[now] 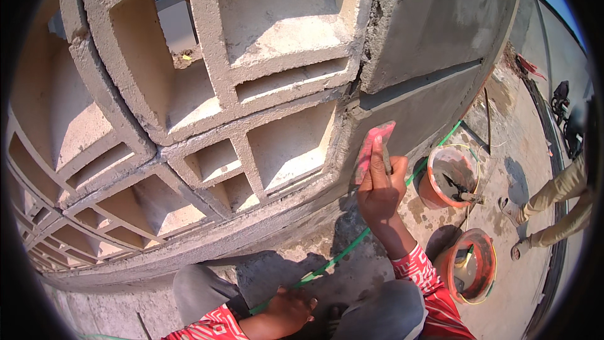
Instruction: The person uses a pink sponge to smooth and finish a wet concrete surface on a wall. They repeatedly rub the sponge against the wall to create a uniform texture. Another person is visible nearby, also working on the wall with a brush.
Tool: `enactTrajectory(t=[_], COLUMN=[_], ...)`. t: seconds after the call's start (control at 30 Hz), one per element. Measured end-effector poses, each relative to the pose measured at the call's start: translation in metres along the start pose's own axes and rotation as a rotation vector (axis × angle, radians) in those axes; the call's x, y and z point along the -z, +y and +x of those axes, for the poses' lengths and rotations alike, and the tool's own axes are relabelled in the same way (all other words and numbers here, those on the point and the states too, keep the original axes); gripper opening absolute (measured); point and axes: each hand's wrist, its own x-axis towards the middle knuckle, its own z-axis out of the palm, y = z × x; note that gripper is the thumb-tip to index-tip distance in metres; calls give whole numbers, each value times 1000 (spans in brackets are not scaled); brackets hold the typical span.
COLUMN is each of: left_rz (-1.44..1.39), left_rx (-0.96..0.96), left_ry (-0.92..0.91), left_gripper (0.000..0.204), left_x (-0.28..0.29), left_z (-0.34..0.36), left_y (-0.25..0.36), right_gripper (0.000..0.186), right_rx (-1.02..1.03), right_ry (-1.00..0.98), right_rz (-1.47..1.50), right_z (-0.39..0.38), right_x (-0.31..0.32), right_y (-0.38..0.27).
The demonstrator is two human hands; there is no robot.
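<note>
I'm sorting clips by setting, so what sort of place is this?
Probably an outdoor building site: sunlit openwork blocks adjoin a grey-coated wall section, stained buckets stand on the ground, and the person's right hand holds a pink, float-like tool near the wall.

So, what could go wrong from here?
The pink tool in the right hand might scrape the grey wall beside it. The green hose along the ground could trip someone. The orange bucket close to the right sleeve might get knocked by that elbow.
</note>
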Motion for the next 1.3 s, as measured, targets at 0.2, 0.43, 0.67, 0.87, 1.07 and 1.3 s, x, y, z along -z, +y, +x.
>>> enactTrajectory(t=[0.2, 0.43, 0.67, 0.87, 1.07, 1.3], left_rz=[92, -14, 48, 67, 53, -118], left_rx=[-11, -49, -31, -12, -49, -80], left_ry=[9, -30, -34, -69, -10, 128], left_gripper=[53, 55, 54, 53, 55, 51], left_x=[5, 32, 16, 12, 34, 48], left_z=[-4, -9, 0, 2, -7, -8], left_y=[1, 6, -1, 3, 2, 6], right_gripper=[62, 68, 65, 77, 68, 41], right_rx=[6, 119, 89, 119, -172, -606], right_ry=[-9, -51, -77, -81, -227, -464], right_rz=[-25, -22, -48, 13, -142, -187], right_z=[-6, -14, -4, -1, -73, -89], right_x=[1, 7, 9, 5, 19, 103], right_y=[-2, -6, -7, -8, 57, 292])
